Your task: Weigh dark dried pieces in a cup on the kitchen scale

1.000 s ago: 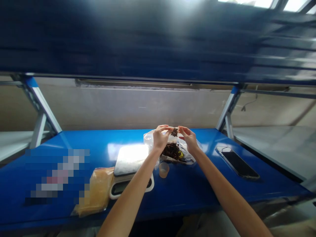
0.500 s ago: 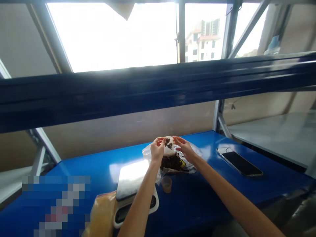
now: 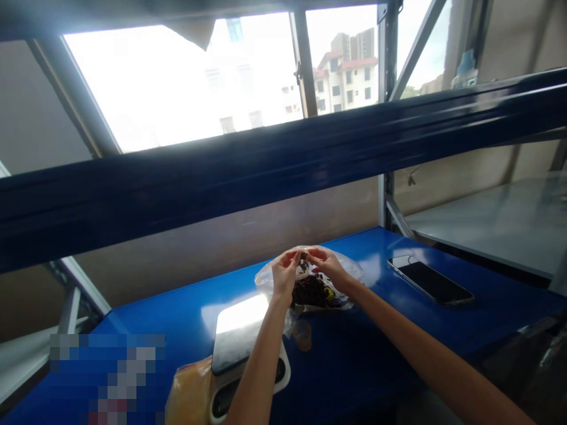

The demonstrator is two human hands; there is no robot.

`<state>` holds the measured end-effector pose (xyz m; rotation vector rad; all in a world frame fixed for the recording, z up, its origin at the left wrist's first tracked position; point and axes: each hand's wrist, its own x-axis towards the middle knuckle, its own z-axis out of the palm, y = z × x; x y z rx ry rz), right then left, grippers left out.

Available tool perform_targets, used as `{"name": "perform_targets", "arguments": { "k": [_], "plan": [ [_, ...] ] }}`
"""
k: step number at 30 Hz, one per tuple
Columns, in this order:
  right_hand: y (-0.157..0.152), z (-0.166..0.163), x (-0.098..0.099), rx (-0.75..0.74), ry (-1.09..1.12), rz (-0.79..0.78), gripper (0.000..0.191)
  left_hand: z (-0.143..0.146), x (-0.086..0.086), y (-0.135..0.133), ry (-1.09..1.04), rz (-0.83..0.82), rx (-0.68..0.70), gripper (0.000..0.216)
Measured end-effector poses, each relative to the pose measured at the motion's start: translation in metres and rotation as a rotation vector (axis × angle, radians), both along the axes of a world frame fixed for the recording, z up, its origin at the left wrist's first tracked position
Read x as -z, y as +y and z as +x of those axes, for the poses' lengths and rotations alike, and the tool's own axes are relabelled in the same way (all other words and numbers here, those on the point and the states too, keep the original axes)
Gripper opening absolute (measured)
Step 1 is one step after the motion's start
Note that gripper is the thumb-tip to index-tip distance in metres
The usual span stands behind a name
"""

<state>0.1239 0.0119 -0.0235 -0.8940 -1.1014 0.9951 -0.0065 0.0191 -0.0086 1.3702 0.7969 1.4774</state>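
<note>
Low in the frame a scale (image 3: 248, 348) sits beside a small cup (image 3: 302, 334) on the blue table (image 3: 381, 360). Since a second ago, the left hand (image 3: 283, 277) and right hand (image 3: 328, 268) have dropped closer to the plastic bag (image 3: 310, 283) at center, both pinching what seems a dark clump (image 3: 303, 264) above it. A phone (image 3: 432, 281) lies right; windows fill the top.

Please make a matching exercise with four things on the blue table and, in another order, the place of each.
Things:
1. phone
2. scale
3. small cup
4. clear bag

Places:
A. under both hands, dark pieces inside
B. right part of the table
C. under the left forearm
D. just in front of the bag

Pairs: 1-B, 2-C, 3-D, 4-A
</note>
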Motion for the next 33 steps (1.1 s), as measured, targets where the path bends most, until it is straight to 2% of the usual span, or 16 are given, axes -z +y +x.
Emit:
{"name": "perform_targets", "arguments": {
  "k": [5, 11, 18, 23, 29, 33],
  "plan": [
    [0.004, -0.001, -0.001, 0.132, 0.071, 0.015, 0.040, -0.001, -0.004, -0.001, -0.003, -0.002, -0.150, 0.030],
    [0.001, -0.003, -0.004, 0.121, 0.008, 0.057, 0.041, 0.002, -0.005, -0.005, 0.074, 0.017, -0.049, 0.027],
    [-0.002, -0.001, -0.007, 0.173, 0.035, 0.019, 0.043, 0.000, -0.003, -0.001, 0.003, 0.008, -0.173, 0.027],
    [0.002, 0.000, -0.004, 0.186, 0.000, 0.093, 0.038, 0.001, -0.003, 0.001, -0.054, 0.053, -0.245, 0.025],
    [0.008, 0.002, 0.002, 0.145, -0.084, 0.179, 0.036, 0.000, -0.004, -0.001, 0.006, -0.005, -0.109, 0.027],
    [0.009, 0.001, 0.004, 0.159, -0.110, 0.207, 0.036, 0.000, -0.006, 0.001, -0.054, -0.055, -0.180, 0.027]
  ]
}}
